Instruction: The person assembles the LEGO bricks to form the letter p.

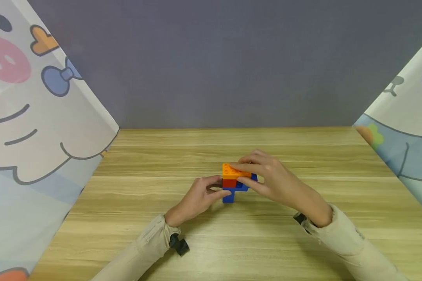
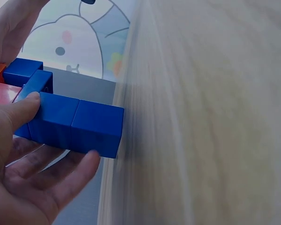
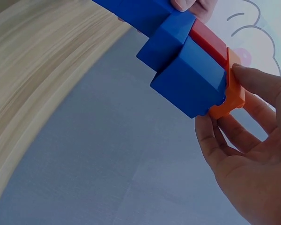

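Note:
A stack of toy building bricks stands upright near the middle of the table. Its lower column is made of blue bricks (image 2: 97,126), gripped between the thumb and fingers of my left hand (image 1: 198,197). A red brick (image 1: 229,183) sits above the blue ones, and another blue brick (image 3: 189,77) juts out on the right. On top lies an orange studded brick (image 1: 227,170), which the thumb and fingers of my right hand (image 1: 275,177) pinch. In the right wrist view, that orange brick spans the red brick and the jutting blue one.
The wood-grain table (image 1: 154,156) reaches back to a grey panel (image 1: 232,66). Cartoon-printed sheets (image 1: 38,105) flank it on the left and right. Black camera mounts (image 1: 179,244) sit at both wrists, by the beige sleeves.

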`<state>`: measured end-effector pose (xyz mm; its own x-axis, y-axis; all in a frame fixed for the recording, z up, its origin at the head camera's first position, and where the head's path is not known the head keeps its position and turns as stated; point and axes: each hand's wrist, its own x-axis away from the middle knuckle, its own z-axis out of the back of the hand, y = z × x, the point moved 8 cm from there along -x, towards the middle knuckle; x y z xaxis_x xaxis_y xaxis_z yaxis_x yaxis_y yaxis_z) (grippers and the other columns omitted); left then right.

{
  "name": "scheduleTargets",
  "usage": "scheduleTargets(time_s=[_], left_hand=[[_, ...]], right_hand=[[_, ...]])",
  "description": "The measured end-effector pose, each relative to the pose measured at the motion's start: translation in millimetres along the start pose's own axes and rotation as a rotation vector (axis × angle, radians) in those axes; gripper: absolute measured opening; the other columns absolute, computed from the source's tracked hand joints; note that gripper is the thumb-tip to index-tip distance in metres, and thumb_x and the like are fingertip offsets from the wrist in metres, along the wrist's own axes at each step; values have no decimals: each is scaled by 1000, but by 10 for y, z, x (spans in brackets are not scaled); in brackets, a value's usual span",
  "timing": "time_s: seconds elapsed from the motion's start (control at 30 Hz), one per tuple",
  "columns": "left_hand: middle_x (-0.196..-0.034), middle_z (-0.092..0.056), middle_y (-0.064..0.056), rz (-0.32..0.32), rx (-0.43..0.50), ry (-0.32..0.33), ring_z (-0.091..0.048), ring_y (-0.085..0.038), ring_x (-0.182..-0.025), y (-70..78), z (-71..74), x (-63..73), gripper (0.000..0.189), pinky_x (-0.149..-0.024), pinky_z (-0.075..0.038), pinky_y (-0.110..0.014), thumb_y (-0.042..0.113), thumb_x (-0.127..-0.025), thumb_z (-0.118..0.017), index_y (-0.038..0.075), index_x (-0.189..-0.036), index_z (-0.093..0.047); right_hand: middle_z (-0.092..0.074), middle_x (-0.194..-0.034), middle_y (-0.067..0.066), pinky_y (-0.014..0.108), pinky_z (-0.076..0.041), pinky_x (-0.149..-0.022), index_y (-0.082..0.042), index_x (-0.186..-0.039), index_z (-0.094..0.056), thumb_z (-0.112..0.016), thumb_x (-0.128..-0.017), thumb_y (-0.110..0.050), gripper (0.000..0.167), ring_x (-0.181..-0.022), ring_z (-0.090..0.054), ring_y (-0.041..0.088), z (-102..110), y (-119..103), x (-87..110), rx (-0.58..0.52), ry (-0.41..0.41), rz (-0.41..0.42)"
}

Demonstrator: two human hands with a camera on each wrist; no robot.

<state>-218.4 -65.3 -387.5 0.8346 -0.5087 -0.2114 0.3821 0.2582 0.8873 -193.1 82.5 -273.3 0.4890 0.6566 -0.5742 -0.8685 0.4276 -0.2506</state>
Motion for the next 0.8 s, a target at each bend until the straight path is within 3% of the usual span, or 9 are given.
scheduleTargets(time_s=[0.33, 0.53, 0.8], left_hand=[[-115, -72, -4, -47, 2, 8, -69, -17, -101, 39, 0, -15, 29, -87, -57, -31, 18, -95, -69, 12, -123, -67], [-116, -72, -3, -46, 0, 5, -69, -15, -103, 33, -8, -15, 30, -88, -56, -30, 19, -95, -69, 13, -124, -67], [-120, -70, -2, -42, -50, -7, -67, -11, -108, 33, -4, -17, 36, -91, -54, -29, 24, -97, -67, 15, -131, -61]], right_hand=[[-65, -126, 12, 38, -58, -85, -12, -139, -59, -83, -81, -7, 63, -112, -63, 28, -59, -15, 81, 60, -99, -8], [-64, -128, 13, 34, -59, -81, -13, -138, -61, -79, -85, -9, 56, -110, -66, 28, -39, -11, 105, 25, -82, -15], [-65, -126, 16, 32, -59, -77, -7, -133, -65, -79, -82, -1, 53, -106, -68, 30, -34, 4, 120, 3, -51, -2]])
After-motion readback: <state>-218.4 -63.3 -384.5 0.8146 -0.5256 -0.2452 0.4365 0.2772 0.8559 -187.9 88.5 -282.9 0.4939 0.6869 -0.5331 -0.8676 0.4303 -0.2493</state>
